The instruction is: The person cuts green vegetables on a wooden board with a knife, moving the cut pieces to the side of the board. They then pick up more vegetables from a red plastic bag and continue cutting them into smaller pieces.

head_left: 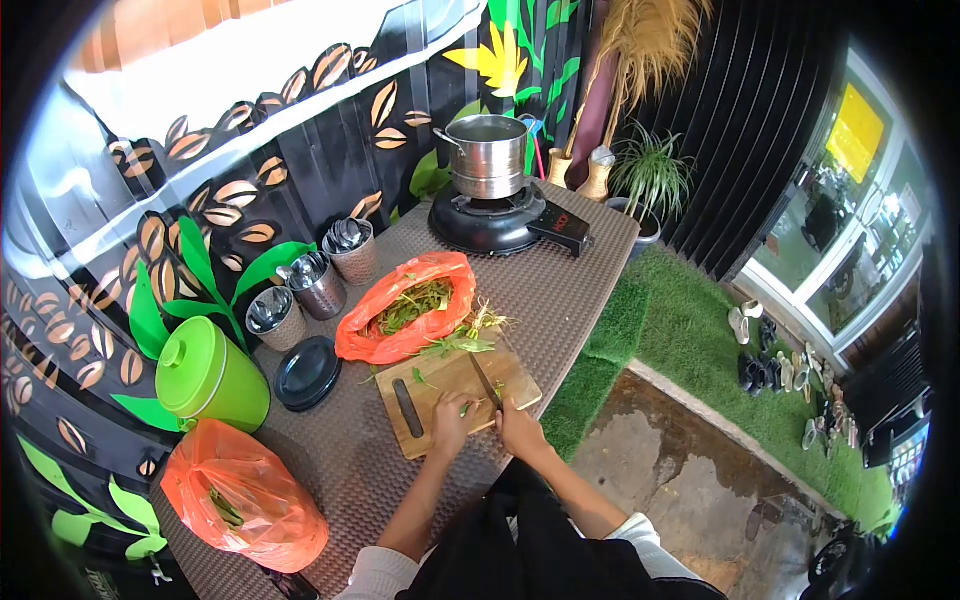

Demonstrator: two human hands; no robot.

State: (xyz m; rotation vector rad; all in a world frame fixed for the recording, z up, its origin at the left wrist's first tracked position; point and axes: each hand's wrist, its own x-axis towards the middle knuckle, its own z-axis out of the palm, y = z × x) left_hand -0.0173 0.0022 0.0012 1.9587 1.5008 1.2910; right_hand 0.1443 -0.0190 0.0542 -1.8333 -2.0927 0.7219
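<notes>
While beside green turf point(700, 320), a brown table point(350, 460): right hand point(519, 428) tight round a knife point(484, 377), left hand point(449, 424) snug on greens point(465, 408).

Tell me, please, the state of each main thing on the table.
Knife: in right hand
Middle orange bag: open, greens inside
Left orange bag: greens inside, closure unclear
Pot: lidless
Stove: cannot tell whether lit
Green canister: lid on
Three cups: upright, holding cutlery

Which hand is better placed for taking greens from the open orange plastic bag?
Probably the left hand: it lies nearer the open bag, with only a small green piece at its fingertips. The right hand grips the long-bladed knife over the rectangular brown wooden board, so it seems busier.
</notes>
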